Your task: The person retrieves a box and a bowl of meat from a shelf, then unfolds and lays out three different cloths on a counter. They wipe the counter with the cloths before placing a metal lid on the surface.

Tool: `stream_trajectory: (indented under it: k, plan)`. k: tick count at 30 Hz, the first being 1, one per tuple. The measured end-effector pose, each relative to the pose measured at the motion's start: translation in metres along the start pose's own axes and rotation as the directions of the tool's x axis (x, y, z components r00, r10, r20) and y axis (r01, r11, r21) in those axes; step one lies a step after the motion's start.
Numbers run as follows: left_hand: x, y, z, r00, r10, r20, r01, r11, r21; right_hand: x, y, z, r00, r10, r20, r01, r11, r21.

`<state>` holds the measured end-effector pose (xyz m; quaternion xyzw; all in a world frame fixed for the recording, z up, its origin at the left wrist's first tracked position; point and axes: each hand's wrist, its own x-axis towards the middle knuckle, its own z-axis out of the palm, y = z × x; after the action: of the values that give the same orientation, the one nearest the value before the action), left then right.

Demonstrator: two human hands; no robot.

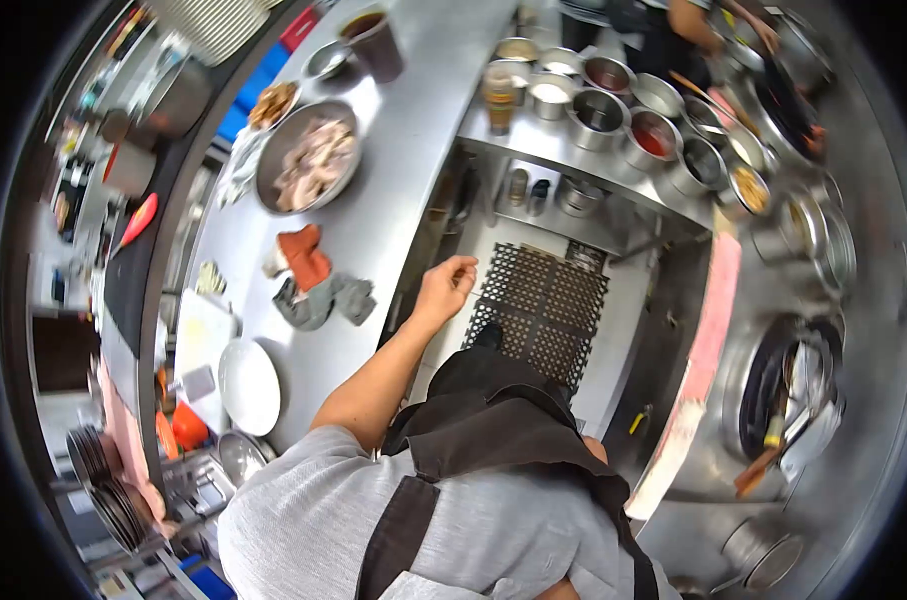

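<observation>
My left hand (445, 291) hangs in the air over the aisle, just off the edge of the left steel counter (393, 130). Its fingers are loosely curled and a little apart, with nothing seen in them. Nearest to it on the counter are grey cloths (325, 300) beside an orange-red cloth (304, 256). Farther along stands a metal bowl (346, 185) of pale raw meat pieces. Only a small patch of skin, perhaps my right hand (596, 449), shows past the edge of my dark apron (513, 430); its fingers are hidden.
A black rubber mat (543, 300) with holes covers the aisle floor. Several metal pots, one with red sauce (653, 135), crowd the counter ahead, where another person's arm (695, 25) works. A white plate (249, 387) and a brown jug (375, 50) stand on the left counter.
</observation>
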<state>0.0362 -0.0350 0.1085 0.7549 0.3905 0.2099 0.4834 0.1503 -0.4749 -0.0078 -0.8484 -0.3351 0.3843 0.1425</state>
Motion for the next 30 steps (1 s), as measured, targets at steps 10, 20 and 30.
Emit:
stream_trajectory:
  k: [10,20,30]
  plan:
    - [-0.024,-0.153,-0.287,0.585,-0.038,-0.810,0.448,0.848,0.283,0.095,-0.222,-0.057,0.904,-0.427,-0.035,0.428,0.903,0.031]
    - [0.049,-0.224,-0.377,0.454,-0.778,-0.434,0.786,0.579,-0.216,0.083,-0.138,-0.043,0.993,-0.041,0.113,0.073,0.951,-0.301]
    - [0.018,-0.093,-0.368,0.712,-0.446,-0.542,0.418,0.890,-0.183,0.099,-0.129,-0.049,0.983,-0.100,-0.151,0.085,0.991,-0.102]
